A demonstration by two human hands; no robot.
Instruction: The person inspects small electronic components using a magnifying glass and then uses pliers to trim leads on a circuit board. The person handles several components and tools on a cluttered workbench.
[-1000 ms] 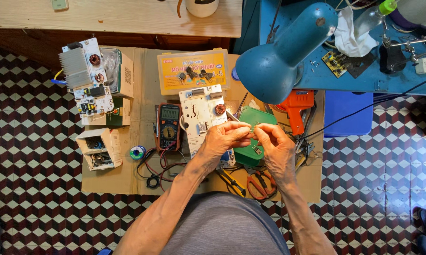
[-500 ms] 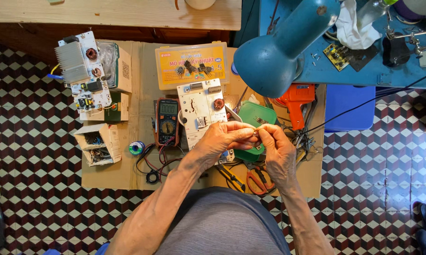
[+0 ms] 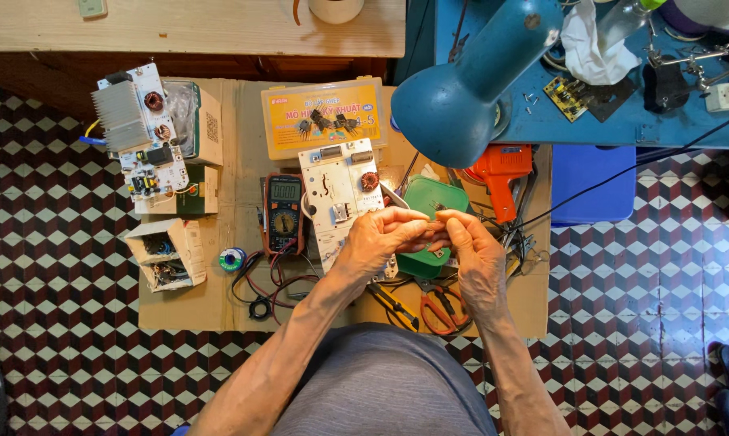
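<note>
Head view, looking straight down: person sitting over a flattened brown cardboard sheet [image 3: 219, 307] spread on the checkered tile floor.

Left hand [image 3: 381, 238] and right hand [image 3: 473, 250] are meeting fingertip to fingertip, both pinching narrow around a tiny dark component [image 3: 439, 208] above the green plastic tray [image 3: 429, 202]. Component is too small to identify; can't tell which hand is actually carrying it.

Left hand is hovering over the lower edge of the white rectangular circuit board with a copper coil [image 3: 340, 190]. Just left of that board, a dark handheld multimeter [image 3: 284, 211] is lying flat, its red and black leads trailing toward the person.

Red-handled pliers [image 3: 441, 311] are lying near the right wrist. An orange pistol-shaped tool [image 3: 502, 173] is sitting just beyond the tray, partly under the round blue desk lamp shade [image 3: 461, 93]. A yellow clear-lidded parts box [image 3: 322, 117] is lying beyond the board. Far left: another board with a finned grey heatsink [image 3: 134, 129].
</note>
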